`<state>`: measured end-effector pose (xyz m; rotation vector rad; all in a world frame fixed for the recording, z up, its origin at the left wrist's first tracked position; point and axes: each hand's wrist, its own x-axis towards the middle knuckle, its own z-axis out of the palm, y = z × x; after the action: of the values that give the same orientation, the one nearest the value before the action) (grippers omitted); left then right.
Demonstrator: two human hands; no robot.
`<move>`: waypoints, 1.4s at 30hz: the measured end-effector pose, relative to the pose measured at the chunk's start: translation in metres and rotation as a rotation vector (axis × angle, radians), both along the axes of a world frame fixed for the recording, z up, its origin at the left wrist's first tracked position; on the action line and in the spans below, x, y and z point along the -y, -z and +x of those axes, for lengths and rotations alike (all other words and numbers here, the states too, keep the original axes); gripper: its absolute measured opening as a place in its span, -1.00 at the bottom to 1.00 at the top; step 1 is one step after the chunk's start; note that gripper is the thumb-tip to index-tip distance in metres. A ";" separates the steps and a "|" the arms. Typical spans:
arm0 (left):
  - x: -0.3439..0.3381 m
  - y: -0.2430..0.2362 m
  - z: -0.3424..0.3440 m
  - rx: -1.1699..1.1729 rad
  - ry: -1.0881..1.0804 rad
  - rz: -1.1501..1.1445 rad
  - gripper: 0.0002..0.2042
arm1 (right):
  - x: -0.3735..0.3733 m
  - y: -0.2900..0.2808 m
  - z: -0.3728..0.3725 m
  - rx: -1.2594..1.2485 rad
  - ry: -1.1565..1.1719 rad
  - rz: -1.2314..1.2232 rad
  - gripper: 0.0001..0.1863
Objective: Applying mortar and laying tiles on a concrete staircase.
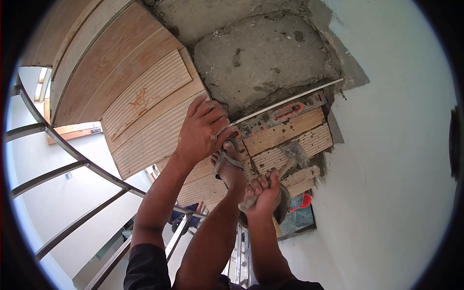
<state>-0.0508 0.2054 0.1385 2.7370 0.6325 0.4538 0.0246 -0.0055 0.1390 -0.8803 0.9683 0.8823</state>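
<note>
My left hand (205, 128) rests over the corner of the wood-look stair tiles (154, 128), its fingers bent and apart. Its thumb side meets the near end of a mortar-spattered spirit level (290, 111) with orange-red parts. This level lies along a step edge, beside a thin white strip (290, 102). Closed around a pale handle, my right hand (263, 193) holds a trowel (295, 153); its grey, smeared blade is over the ribbed tread tile. Beyond the level, rough grey mortar (266, 58) covers the upper step.
My sandaled foot (227, 164) stands on the tiled step between my hands. A dark round container (282, 205) sits below my right hand, near a red scoop-like thing (304, 202). A curved metal railing (67, 150) borders the left; a pale wall (396, 159) borders the right.
</note>
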 end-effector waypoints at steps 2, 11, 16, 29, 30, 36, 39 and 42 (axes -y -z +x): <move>0.000 -0.001 0.000 -0.021 0.004 0.009 -0.78 | -0.015 -0.007 -0.015 0.003 -0.109 0.008 -0.70; 0.000 -0.001 0.001 0.012 0.011 0.003 -0.80 | -0.031 -0.019 -0.046 -0.199 -0.026 0.088 -0.71; 0.004 -0.002 -0.002 -0.007 0.008 -0.032 -0.81 | -0.028 -0.022 -0.054 -0.101 -0.327 0.177 -0.74; 0.000 -0.001 0.001 0.016 -0.006 -0.018 -0.80 | -0.029 -0.030 -0.042 -0.129 -0.269 0.231 -0.76; -0.001 -0.001 0.002 0.016 -0.005 -0.020 -0.80 | -0.025 -0.029 -0.040 -0.131 -0.282 0.266 -0.75; 0.000 -0.003 0.004 0.015 -0.015 -0.031 -0.80 | 0.041 -0.020 -0.032 0.242 -0.620 0.052 -0.67; 0.002 -0.003 0.003 0.021 -0.021 -0.041 -0.80 | 0.066 -0.008 -0.018 0.533 -0.722 0.001 -0.65; 0.003 -0.002 0.001 0.020 -0.023 -0.035 -0.80 | 0.067 -0.001 0.012 0.855 -0.763 -0.022 -0.63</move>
<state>-0.0498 0.2027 0.1409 2.6913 0.6613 0.4698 0.0369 -0.0720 0.1399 -1.5122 -0.1332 0.9721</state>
